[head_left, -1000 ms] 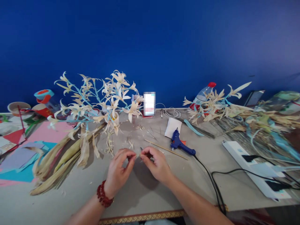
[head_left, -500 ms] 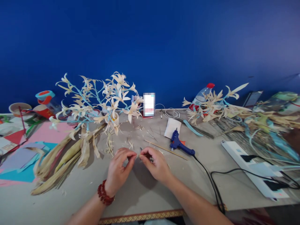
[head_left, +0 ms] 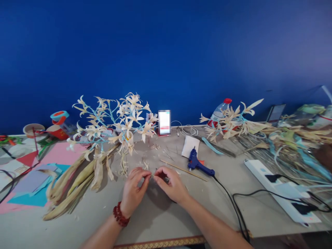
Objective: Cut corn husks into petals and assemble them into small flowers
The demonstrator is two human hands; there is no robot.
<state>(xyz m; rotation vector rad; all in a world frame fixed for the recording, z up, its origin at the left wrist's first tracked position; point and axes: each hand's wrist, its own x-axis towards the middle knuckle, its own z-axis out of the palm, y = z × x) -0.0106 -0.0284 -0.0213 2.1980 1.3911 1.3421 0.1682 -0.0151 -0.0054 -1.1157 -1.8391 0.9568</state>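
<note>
My left hand (head_left: 136, 188) and my right hand (head_left: 171, 183) meet above the table, thumbs and forefingers pinched close together. Between the fingertips there is a tiny pale bit, too small to name. Something dark shows partly under my right palm, mostly hidden. Just beyond my fingers lie curled pale husk scraps (head_left: 145, 164) and a thin wooden stick (head_left: 184, 169). A blue hot glue gun (head_left: 198, 162) rests to the right of my right hand, its nozzle end near a white pad (head_left: 190, 146).
Cream husk flowers (head_left: 129, 121) stand at the back left, with dried corn husks (head_left: 75, 183) and coloured paper (head_left: 31, 199) nearer. More flowers (head_left: 233, 119), a bottle (head_left: 220, 110) and a power strip (head_left: 280, 193) are on the right. A phone (head_left: 164, 121) stands against the wall.
The view has tilted up slightly and turned, so things on the table sit lower in the picture. Both hands keep their pinch, fingertips still close together.
</note>
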